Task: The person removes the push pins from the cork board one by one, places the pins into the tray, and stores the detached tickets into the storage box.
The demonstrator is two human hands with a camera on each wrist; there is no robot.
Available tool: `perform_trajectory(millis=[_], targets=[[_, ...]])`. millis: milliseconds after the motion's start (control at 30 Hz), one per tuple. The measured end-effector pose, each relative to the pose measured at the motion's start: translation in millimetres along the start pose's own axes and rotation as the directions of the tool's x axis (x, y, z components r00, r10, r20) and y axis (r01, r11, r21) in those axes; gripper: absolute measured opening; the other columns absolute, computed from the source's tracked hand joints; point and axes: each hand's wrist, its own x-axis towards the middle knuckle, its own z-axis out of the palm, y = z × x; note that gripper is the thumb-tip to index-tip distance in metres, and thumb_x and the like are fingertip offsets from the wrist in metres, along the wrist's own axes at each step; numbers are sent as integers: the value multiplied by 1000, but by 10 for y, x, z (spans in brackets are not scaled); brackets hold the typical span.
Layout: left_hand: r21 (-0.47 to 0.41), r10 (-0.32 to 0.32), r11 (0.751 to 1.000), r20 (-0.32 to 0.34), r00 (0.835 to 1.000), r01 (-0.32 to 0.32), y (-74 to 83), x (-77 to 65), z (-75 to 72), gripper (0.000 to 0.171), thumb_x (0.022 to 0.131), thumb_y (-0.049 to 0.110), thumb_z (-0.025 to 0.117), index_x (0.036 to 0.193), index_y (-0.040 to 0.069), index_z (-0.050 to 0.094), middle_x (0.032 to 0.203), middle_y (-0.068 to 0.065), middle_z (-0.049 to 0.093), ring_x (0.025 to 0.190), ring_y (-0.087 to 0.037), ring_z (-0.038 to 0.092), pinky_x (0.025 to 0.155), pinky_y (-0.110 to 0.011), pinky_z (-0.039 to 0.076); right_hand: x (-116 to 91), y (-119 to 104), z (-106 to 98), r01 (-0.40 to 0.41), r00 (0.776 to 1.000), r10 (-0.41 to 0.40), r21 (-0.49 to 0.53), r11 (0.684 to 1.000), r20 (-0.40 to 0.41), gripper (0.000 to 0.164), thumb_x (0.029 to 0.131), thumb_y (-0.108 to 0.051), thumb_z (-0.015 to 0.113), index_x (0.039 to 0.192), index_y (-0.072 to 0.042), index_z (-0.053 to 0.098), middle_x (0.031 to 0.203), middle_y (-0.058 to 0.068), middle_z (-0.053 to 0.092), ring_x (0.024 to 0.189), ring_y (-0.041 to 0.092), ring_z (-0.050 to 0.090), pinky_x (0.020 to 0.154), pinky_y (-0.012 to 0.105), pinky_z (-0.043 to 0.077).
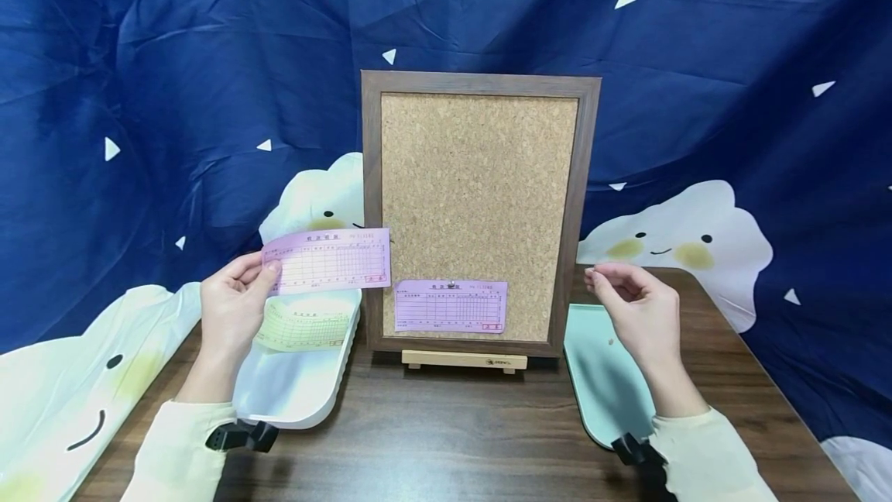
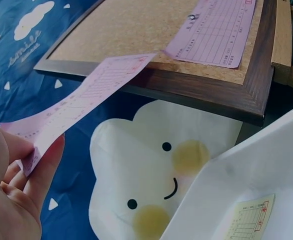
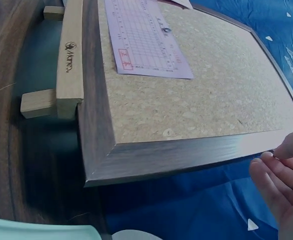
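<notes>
My left hand (image 1: 233, 300) pinches the left end of a purple printed receipt slip (image 1: 334, 260). The slip's far end reaches the left frame edge of a cork board (image 1: 481, 184). A second purple slip (image 1: 451, 310) lies flat on the board's lower part, with a small push pin (image 1: 451, 285) at its top middle. To the right of the board, my right hand (image 1: 641, 316) is raised, thumb and fingertip pinched together on a tiny push pin, mostly hidden by the fingers. In the right wrist view, this hand (image 3: 286, 182) is beside the board's frame.
A white tray (image 1: 300, 418) with a pale green slip (image 1: 304, 331) stands at the left. At the right is a turquoise tray (image 1: 602, 409) with a tiny object in it. The board leans on a wooden stand (image 1: 463, 360), before a blue cloth backdrop (image 1: 209, 45).
</notes>
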Motion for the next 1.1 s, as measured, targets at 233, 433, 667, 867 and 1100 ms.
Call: perform_trajectory(millis=[233, 433, 667, 867, 1100], targets=[[46, 3, 999, -1, 1000, -3, -32, -10, -32, 29, 103, 0, 68, 128, -15, 69, 86, 30, 73, 79, 8, 73, 74, -9, 58, -50, 74, -37, -17, 1000, 17, -28, 999, -4, 9, 97, 6, 74, 104, 11, 77, 88, -27, 76, 80, -8, 75, 76, 9, 58], [32, -10, 999, -2, 1000, 10, -68, -16, -78, 28, 103, -1, 68, 127, -15, 69, 87, 26, 74, 80, 7, 73, 74, -9, 58, -106, 147, -60, -45, 999, 45, -75, 996, -5, 10, 96, 5, 76, 105, 9, 77, 88, -28, 76, 79, -10, 73, 74, 7, 56], [-72, -50, 996, -25, 998, 48, -127, -22, -147, 20, 101, -6, 67, 120, -10, 72, 86, 18, 78, 78, 3, 76, 73, -12, 60, -164, 252, -95, -93, 996, 93, -104, 990, -5, 11, 96, 3, 77, 106, 6, 78, 88, -27, 76, 78, -12, 72, 69, 7, 55], [-72, -49, 996, -46, 998, 46, -137, 7, -186, 17, 100, -8, 68, 115, -4, 73, 83, 19, 78, 76, 4, 74, 71, -10, 59, -199, 295, -138, -106, 994, 105, -115, 988, -14, 10, 96, 3, 77, 106, 5, 79, 88, -30, 75, 78, -12, 72, 66, 7, 54], [-59, -71, 996, -59, 996, 67, -165, 9, -245, 17, 99, -7, 68, 115, -1, 72, 82, 21, 77, 77, 6, 74, 70, -9, 58, -214, 341, -190, -113, 993, 110, -93, 989, -34, 10, 96, 6, 75, 105, 10, 77, 86, -32, 74, 78, -12, 73, 72, 7, 56]])
